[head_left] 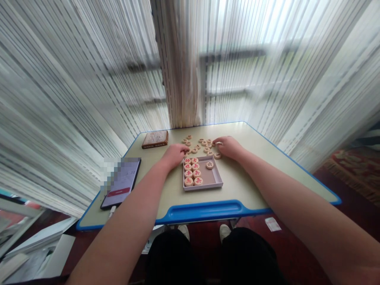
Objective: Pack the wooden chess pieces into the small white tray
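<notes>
Red-marked xiangqi pieces [196, 173], round and pale wood-toned, sit face up in two columns of four along the left of a shallow open box [211, 178]; three read 兵, others 馬, 車, 炮. One dark-marked piece [209, 165] sits apart at right, character unclear. Loose pieces [207, 149] lie scattered beyond on the tabletop [258, 170]. Left hand [174, 153] and right hand [228, 146]: fingers narrow, at loose pieces; grip cannot be told. Tablet [130, 174] at left: red bar, digits unclear. Patterned box [155, 137] farther back.
</notes>
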The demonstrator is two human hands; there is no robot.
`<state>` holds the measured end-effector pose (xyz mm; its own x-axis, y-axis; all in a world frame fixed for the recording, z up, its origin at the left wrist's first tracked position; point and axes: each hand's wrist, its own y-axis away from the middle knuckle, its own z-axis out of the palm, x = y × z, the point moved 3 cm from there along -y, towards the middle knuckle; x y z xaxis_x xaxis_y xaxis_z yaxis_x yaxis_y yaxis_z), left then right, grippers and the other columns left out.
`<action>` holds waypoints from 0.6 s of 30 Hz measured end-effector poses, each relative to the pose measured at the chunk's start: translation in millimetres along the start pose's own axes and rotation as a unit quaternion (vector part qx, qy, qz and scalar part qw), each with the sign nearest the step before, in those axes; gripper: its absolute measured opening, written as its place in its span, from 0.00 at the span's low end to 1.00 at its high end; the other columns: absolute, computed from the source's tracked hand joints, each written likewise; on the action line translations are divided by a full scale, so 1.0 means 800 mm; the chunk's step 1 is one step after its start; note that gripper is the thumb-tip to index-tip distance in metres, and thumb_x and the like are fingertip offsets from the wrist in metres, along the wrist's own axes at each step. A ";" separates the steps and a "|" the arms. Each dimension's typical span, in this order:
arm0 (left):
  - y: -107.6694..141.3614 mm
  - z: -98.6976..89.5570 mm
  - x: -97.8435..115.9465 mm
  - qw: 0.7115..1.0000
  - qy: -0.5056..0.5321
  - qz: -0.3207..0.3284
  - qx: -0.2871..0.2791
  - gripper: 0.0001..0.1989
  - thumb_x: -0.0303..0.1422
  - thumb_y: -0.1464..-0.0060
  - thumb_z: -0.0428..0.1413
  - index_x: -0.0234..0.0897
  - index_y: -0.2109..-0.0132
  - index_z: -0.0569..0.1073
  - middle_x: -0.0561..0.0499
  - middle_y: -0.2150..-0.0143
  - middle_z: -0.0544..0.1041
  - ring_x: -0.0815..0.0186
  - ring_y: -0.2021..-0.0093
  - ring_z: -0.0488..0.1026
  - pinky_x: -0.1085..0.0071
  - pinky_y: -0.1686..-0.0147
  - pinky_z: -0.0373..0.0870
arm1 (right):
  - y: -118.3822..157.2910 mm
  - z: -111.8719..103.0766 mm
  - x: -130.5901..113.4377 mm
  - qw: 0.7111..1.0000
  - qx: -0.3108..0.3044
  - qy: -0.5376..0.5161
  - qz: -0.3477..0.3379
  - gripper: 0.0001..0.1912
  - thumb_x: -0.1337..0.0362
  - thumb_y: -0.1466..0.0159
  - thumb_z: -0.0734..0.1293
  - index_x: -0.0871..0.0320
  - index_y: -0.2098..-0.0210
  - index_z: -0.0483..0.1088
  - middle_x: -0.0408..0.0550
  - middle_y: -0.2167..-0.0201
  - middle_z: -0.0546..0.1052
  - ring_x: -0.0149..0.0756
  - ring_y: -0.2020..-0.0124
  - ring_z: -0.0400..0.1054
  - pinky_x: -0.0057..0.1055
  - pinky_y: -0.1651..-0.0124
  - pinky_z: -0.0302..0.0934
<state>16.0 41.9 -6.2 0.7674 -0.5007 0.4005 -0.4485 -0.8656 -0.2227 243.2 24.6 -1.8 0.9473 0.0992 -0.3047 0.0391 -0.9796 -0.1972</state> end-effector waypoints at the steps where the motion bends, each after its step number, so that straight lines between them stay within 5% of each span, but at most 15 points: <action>1: 0.000 0.001 -0.001 1.000 0.011 -0.005 -0.006 0.21 0.21 0.50 0.47 0.34 0.53 0.79 0.48 0.51 0.78 0.65 0.48 0.73 0.72 0.45 0.65 | 0.000 0.000 -0.001 1.000 0.001 0.001 -0.009 0.20 0.71 0.39 0.59 0.58 0.52 0.76 0.50 0.52 0.77 0.41 0.48 0.68 0.33 0.43 0.57; 10: 0.001 0.001 0.003 1.000 -0.004 0.013 -0.016 0.22 0.21 0.51 0.48 0.36 0.52 0.78 0.49 0.48 0.77 0.64 0.46 0.71 0.70 0.43 0.63 | -0.002 0.005 -0.005 0.996 0.021 -0.012 -0.082 0.19 0.72 0.40 0.60 0.57 0.54 0.76 0.50 0.53 0.78 0.40 0.51 0.70 0.36 0.44 0.59; 18: 0.002 -0.002 0.003 0.999 0.021 0.029 0.008 0.14 0.34 0.45 0.52 0.38 0.58 0.80 0.47 0.54 0.80 0.62 0.52 0.74 0.68 0.48 0.68 | -0.005 0.013 -0.010 0.987 0.018 -0.048 -0.153 0.18 0.74 0.40 0.59 0.56 0.59 0.78 0.49 0.53 0.78 0.37 0.49 0.69 0.39 0.41 0.55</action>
<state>16.2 39.0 -4.1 0.7203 -0.5501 0.4226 -0.4845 -0.8349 -0.2611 231.8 29.5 -8.6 0.8584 0.4071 -0.3123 0.3053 -0.8944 -0.3268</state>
